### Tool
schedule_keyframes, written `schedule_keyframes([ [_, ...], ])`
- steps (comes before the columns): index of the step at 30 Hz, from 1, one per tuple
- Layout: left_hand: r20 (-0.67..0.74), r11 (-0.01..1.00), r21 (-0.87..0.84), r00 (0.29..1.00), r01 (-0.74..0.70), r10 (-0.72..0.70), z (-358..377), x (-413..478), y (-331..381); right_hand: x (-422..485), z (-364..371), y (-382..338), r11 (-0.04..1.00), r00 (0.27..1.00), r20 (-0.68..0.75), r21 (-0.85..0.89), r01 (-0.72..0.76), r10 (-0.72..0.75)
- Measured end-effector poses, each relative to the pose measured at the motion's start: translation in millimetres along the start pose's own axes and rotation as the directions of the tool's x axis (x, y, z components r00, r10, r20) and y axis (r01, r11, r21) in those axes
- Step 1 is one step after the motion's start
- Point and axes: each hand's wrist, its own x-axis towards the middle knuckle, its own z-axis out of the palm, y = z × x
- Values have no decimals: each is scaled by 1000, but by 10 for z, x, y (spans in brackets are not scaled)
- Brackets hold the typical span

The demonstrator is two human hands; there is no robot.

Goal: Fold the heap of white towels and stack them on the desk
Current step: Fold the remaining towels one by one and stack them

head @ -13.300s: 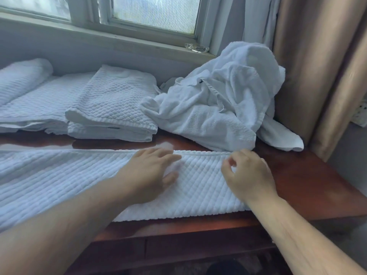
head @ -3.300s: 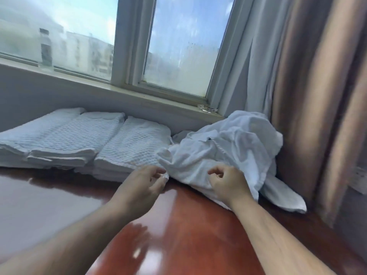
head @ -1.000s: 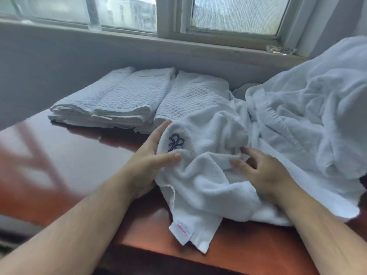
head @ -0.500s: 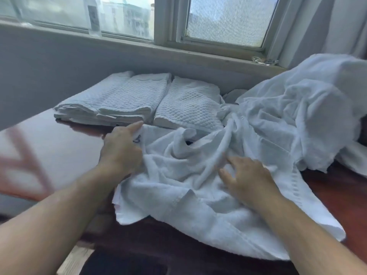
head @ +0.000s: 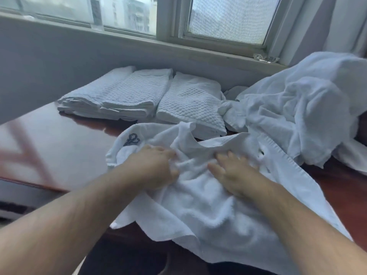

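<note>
Towel-strewn (head: 208,211) glossy red-brown desk (head: 59,147)

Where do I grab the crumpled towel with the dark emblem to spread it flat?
Likely the towel edges, not the bunched middle: left hand pinches the emblem corner from the left, right hand takes the ribbed hem from the right. Both lie exposed on top.

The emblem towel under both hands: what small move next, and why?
Probably slide the left hand and right hand apart to flatten the emblem towel: it lies crumpled on the desk, near edge hanging over, both hands mid-cloth.
</note>
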Motion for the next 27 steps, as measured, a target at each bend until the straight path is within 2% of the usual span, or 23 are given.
schedule_keyframes([
  [2, 22, 995, 29, 995, 92, -93, -38, -64, -80, 58, 18, 157, 981, 982, -77, -75, -180, 174],
  [4, -27, 990, 25, 990, 136, -135, -108, -91, -177, 118, -63, 211, 944, 946, -106, -92, -317, 308],
  [5, -74, 991, 15, 988, 136, -134, -143, -77, -226, 165, -95, 191, 945, 949, -103, -105, -309, 298],
  [7, -133, 993, 42, 986, 109, -103, -162, -32, -311, 221, -115, 63, 985, 982, -125, -79, -152, 142],
  [9, -70, 988, 82, 990, 128, -122, -81, -19, -368, 217, -44, -103, 997, 991, -109, 11, 73, -72],
  [11, 21, 985, 63, 986, 164, -165, 40, 13, -447, 189, 94, -203, 985, 983, -64, 14, 174, -173],
  [13, 23, 994, 6, 994, 110, -110, 62, 68, -580, 172, 210, -219, 989, 989, -57, -60, 132, -135],
  [17, -142, 988, -77, 982, -135, 123, -64, 25, -1006, 98, 252, -300, 992, 997, -52, -112, 49, -55],
  [20, -211, 983, -80, 967, -163, 143, -77, -185, -1214, 65, 255, -460, 986, 990, -135, -155, -66, 45],
  [22, -273, 986, -124, 959, -112, 74, -48, -288, -1298, 65, 251, -600, 973, 974, -220, -209, -96, 48],
  [23, -316, 983, -166, 949, -74, 18, -34, -318, -1333, 72, 256, -662, 975, 963, -269, -221, -34, -27],
  [24, -368, 975, -218, 928, -28, -56, -18, -341, -1363, 80, 262, -718, 974, 938, -310, -207, 90, -153],
  [26, -492, 951, -300, 843, 68, -216, 7, -366, -1410, 80, 251, -822, 905, 848, -315, -128, 406, -426],
  [27, -546, 939, -318, 784, 132, -295, 17, -370, -1434, 69, 241, -877, 857, 814, -280, -74, 510, -509],
])
